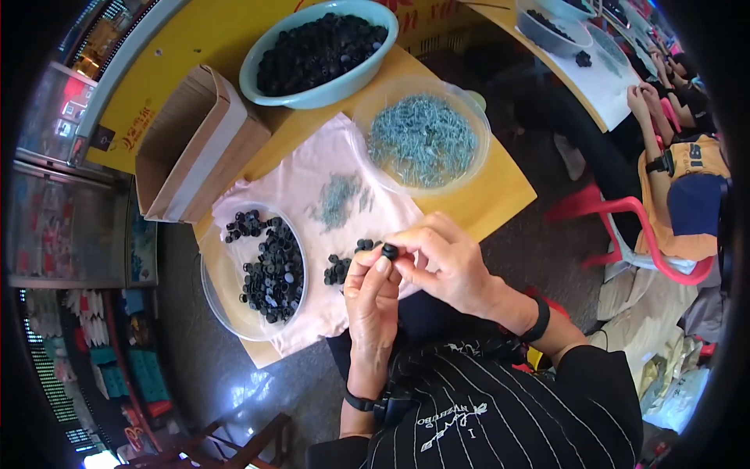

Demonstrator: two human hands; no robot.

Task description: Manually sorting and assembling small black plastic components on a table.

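Between my two hands I hold a small round black part [389, 251] above the near edge of a pale pink cloth [301, 168]. My left hand [370, 305] pinches it from the left and below with thumb and fingertips. From the right, the thumb and forefinger of my right hand [457, 262] close on the same piece. Just behind my left fingers, several similar black parts [337, 271] lie loose on the cloth. Farther back on the cloth is a small heap of thin grey-blue metal pins [337, 202].
A clear tub [212, 293] of black parts stands at the left. Behind are a pale blue basin [308, 102] heaped with black pieces and a clear bowl [486, 144] of metal pins. An open cardboard box [205, 148] stands far left. Another person [680, 187] sits near a red chair [644, 227].
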